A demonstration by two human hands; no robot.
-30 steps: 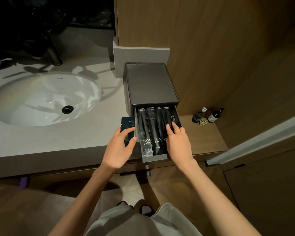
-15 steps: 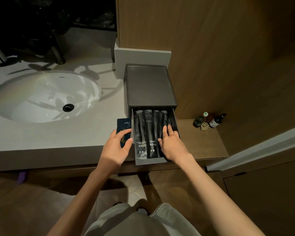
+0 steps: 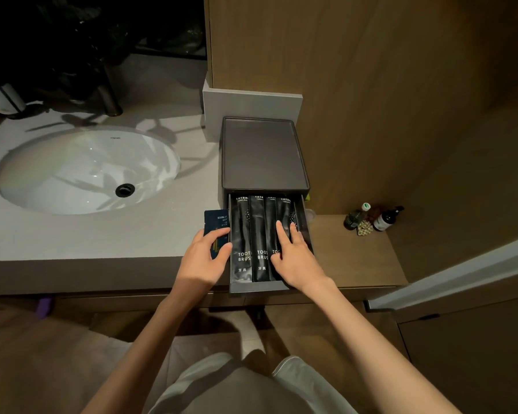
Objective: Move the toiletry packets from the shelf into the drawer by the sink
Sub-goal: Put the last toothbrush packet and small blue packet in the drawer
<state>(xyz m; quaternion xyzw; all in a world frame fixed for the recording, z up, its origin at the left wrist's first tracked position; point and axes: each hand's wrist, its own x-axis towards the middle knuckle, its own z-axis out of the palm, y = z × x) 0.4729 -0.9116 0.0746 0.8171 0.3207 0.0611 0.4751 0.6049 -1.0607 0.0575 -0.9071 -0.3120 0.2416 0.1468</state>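
Your left hand point(image 3: 205, 255) grips a blue packet point(image 3: 216, 227); your right hand point(image 3: 293, 258), flat at three o'clock, could rumple the drawer's point(image 3: 257, 287) toothbrush packets point(image 3: 241, 234).

A grey countertop point(image 3: 81, 237) carried a white sunken sink point(image 3: 84, 171) and a dark drawer box point(image 3: 263, 153). Beside it, a lower wooden shelf point(image 3: 356, 258) bore two small bottles point(image 3: 371, 218) near the wall.

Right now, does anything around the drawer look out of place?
One thing: the blue packet is outside the drawer, held in the left hand, while the black toothbrush packets lie in neat rows inside.
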